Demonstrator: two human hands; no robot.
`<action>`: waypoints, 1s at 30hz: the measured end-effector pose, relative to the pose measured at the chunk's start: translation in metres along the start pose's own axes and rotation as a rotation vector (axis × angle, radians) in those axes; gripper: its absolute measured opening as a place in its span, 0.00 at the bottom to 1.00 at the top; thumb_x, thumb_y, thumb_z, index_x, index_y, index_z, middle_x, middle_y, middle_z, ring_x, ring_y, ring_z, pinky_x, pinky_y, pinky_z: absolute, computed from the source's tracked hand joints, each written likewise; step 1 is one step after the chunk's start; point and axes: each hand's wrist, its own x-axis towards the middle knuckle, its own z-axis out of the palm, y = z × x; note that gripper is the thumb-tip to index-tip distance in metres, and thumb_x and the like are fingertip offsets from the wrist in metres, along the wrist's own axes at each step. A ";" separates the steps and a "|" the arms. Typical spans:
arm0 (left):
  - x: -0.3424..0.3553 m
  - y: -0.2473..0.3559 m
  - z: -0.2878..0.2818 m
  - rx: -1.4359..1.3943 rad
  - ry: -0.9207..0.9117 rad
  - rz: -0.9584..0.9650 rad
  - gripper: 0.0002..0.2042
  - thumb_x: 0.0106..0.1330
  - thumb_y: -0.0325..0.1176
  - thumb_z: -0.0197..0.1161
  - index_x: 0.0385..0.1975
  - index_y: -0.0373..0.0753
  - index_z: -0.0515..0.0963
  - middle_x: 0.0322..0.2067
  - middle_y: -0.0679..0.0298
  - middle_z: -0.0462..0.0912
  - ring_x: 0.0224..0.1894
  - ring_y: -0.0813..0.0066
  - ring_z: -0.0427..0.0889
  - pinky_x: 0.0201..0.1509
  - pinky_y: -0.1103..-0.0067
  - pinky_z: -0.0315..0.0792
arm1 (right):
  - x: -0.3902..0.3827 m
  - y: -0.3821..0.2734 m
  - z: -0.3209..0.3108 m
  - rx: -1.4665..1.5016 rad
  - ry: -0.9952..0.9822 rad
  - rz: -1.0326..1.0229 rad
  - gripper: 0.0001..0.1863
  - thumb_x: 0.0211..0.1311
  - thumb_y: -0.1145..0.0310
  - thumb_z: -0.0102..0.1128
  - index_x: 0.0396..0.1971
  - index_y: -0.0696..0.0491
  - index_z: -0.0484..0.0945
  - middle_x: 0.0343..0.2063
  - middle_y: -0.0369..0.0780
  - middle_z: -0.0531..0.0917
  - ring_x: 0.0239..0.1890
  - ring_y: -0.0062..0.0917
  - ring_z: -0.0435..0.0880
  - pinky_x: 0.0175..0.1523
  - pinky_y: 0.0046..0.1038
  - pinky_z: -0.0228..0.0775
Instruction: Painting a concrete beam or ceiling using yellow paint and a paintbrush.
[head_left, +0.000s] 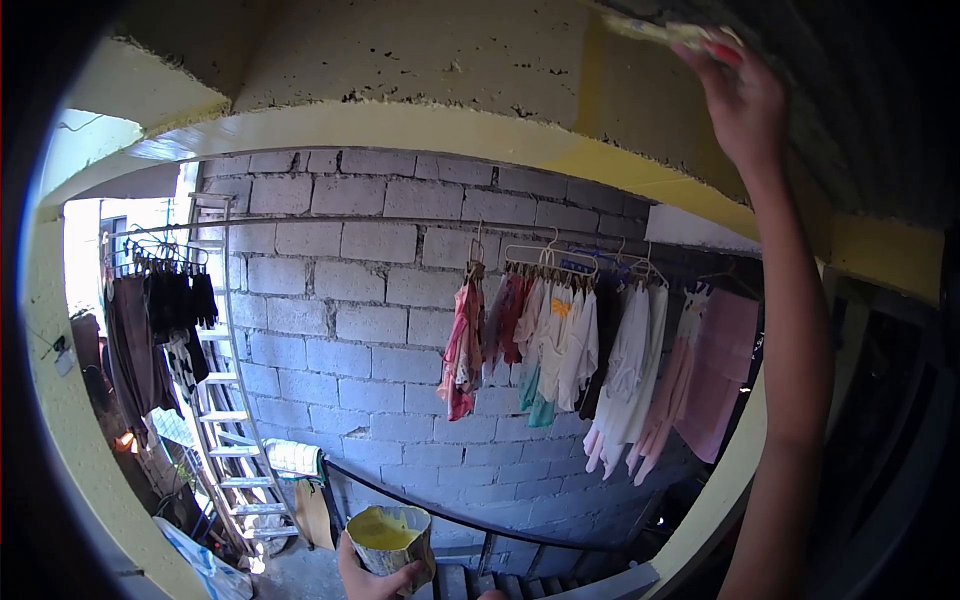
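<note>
My left hand (372, 578) is wrapped round a paint-smeared tub (424, 552) at the bottom of the view. Yellow paint (385, 527) shows inside it. High at the upper right, my right hand (748, 105) is raised with its fingers closed on a paintbrush (722, 46). Part of the brush is red, and its far end is pale yellow and blurred. It lies close to the underside of an overhead concrete beam (480, 75). I cannot tell whether the bristles touch it. A brighter yellow strip (592, 80) runs along the beam, left of my hand.
Beyond hangs a rod (400, 219) of clothes (560, 330) before a grey block wall (340, 370). An aluminium ladder (235, 430) leans at the left, near dark clothes (150, 320). Below, a black handrail (430, 507) slopes beside stairs (500, 585). A yellow post (720, 490) stands right.
</note>
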 end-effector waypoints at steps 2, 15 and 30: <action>0.001 -0.004 0.001 -0.003 0.008 0.021 0.35 0.40 0.37 0.75 0.51 0.33 0.68 0.44 0.56 0.76 0.45 0.65 0.76 0.49 0.72 0.70 | 0.023 0.051 0.013 -0.018 0.009 -0.090 0.16 0.57 0.68 0.64 0.43 0.61 0.78 0.36 0.41 0.83 0.39 0.16 0.79 0.46 0.20 0.71; 0.002 -0.018 0.001 -0.078 0.081 0.025 0.34 0.41 0.32 0.74 0.51 0.33 0.67 0.44 0.57 0.76 0.44 0.68 0.76 0.48 0.74 0.71 | -0.008 0.041 0.041 -0.054 -0.072 -0.042 0.11 0.60 0.72 0.58 0.42 0.58 0.78 0.34 0.41 0.84 0.30 0.18 0.83 0.36 0.22 0.76; -0.010 0.012 -0.003 -0.169 -0.042 -0.078 0.33 0.40 0.33 0.74 0.49 0.33 0.68 0.40 0.58 0.76 0.41 0.69 0.76 0.45 0.75 0.72 | -0.058 -0.028 -0.004 0.133 -0.294 -0.180 0.11 0.55 0.73 0.64 0.38 0.60 0.79 0.28 0.44 0.85 0.30 0.26 0.86 0.37 0.21 0.76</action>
